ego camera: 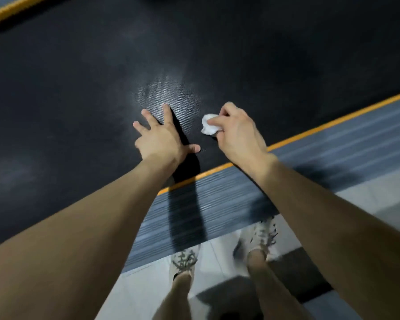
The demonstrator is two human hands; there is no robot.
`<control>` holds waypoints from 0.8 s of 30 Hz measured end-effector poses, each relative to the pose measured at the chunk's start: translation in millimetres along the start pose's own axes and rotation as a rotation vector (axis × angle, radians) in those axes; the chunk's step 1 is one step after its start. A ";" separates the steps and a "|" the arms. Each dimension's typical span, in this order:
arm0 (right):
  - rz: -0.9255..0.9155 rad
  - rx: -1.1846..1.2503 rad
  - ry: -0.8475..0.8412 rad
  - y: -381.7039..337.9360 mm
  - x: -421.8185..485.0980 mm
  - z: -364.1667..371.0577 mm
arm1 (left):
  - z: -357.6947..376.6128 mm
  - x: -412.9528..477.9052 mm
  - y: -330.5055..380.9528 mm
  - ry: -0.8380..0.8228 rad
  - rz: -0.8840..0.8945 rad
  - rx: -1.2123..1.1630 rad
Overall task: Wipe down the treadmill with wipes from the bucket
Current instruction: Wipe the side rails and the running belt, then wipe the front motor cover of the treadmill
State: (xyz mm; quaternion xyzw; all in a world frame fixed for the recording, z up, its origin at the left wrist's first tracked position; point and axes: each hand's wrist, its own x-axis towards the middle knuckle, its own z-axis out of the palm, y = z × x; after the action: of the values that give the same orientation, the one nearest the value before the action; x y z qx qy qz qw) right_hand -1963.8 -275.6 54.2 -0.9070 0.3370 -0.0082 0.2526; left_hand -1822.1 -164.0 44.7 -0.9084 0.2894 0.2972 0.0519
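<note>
The treadmill's black textured belt (pixel 194 54) fills most of the view, edged by an orange stripe (pixel 310 132). My left hand (pixel 159 137) lies flat on the belt with fingers spread and holds nothing. Just to its right, my right hand (pixel 238 132) is closed on a crumpled white wipe (pixel 209 124) that presses against the belt near the orange stripe. The wipe bucket is out of view.
A grey ribbed side rail (pixel 217 209) runs alongside the belt on the near side. Below it are pale floor tiles (pixel 219 257) with my two feet in light shoes (pixel 184 262). A second orange stripe (pixel 7 10) marks the belt's far edge at top left.
</note>
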 end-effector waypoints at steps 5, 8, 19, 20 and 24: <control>0.116 -0.020 0.104 -14.0 -7.5 -4.1 | 4.2 -22.6 -22.5 0.096 0.217 -0.045; 0.159 -0.035 0.292 -12.3 -32.2 -11.6 | 3.2 -47.6 -28.0 0.208 0.431 -0.067; 0.513 -0.046 0.611 58.8 -231.2 -11.0 | 50.3 -136.2 82.7 0.353 1.103 0.157; 0.547 -0.056 0.628 65.0 -253.7 -9.2 | 58.0 -147.9 91.9 0.350 1.142 0.184; 0.710 -0.060 0.657 85.3 -339.0 -0.5 | 88.9 -195.2 118.6 0.305 1.282 0.279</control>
State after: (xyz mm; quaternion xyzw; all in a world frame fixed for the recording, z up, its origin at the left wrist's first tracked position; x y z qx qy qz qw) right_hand -2277.7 -122.3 67.7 -0.6922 0.6878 -0.1977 0.0936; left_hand -2061.5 -141.8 92.5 -0.5733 0.8114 0.0975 -0.0593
